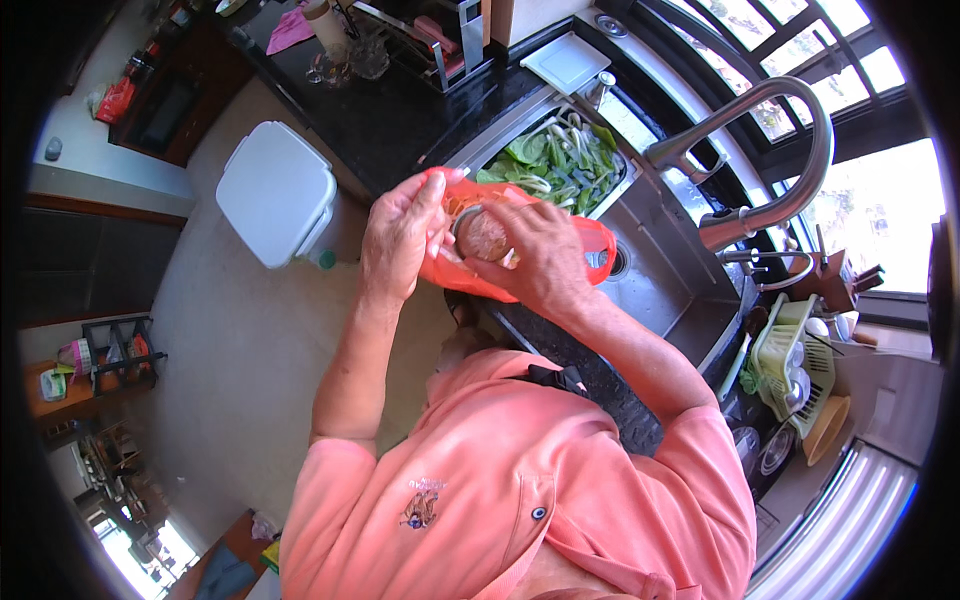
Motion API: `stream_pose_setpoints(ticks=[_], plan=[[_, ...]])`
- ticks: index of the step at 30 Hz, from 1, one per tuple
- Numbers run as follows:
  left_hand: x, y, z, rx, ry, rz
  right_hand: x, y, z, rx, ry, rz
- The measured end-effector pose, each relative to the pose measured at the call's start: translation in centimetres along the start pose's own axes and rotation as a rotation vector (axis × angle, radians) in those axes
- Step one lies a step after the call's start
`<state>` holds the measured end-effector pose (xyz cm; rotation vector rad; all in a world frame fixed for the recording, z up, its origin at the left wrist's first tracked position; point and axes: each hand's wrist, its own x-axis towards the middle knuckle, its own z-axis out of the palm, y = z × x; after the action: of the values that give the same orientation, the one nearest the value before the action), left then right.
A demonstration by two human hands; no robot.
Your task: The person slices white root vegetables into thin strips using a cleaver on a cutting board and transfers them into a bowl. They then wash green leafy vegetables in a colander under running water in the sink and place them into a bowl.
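My left hand (pixel 409 229) pinches the upper edge of a red plastic bag (pixel 480 283) over the counter's front edge. Inside the bag's mouth, my right hand (pixel 544 259) has its fingers curled around a round, mottled pinkish-brown thing (pixel 482 235) with a greyish rim on its left side. I cannot tell what it is. Orange and pale scraps (pixel 466 201) show around it in the bag. Just beyond the bag, leafy greens (pixel 559 154) with white stalks fill a metal basin at the sink's far end.
The steel sink (pixel 660 270) lies to the right under a tall curved faucet (pixel 814 142). A dish rack (pixel 791 360) and a knife block (pixel 829 279) stand beyond it. A white tray (pixel 566 61) rests on the black counter (pixel 420 124). A white-lidded bin (pixel 276 195) stands on the floor at left.
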<state>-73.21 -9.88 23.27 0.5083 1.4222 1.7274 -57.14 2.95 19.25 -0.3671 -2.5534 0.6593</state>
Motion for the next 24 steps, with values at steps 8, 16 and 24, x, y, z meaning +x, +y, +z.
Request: stream_pose_setpoints(ticks=[8, 16, 24], plan=[[2.3, 1.5, 0.6, -0.109, -0.050, -0.060, -3.1, 3.7, -6.6, 1.676, 0.174, 0.640], [6.6, 6.8, 0.7, -0.088, -0.132, -0.049, -10.4, 7.2, -9.0, 1.883, 0.340, 0.743], [15.0, 12.9, -2.4, 0.062, -0.208, 0.122, -18.2, 11.4, -6.6, 1.598, 0.629, 1.248]])
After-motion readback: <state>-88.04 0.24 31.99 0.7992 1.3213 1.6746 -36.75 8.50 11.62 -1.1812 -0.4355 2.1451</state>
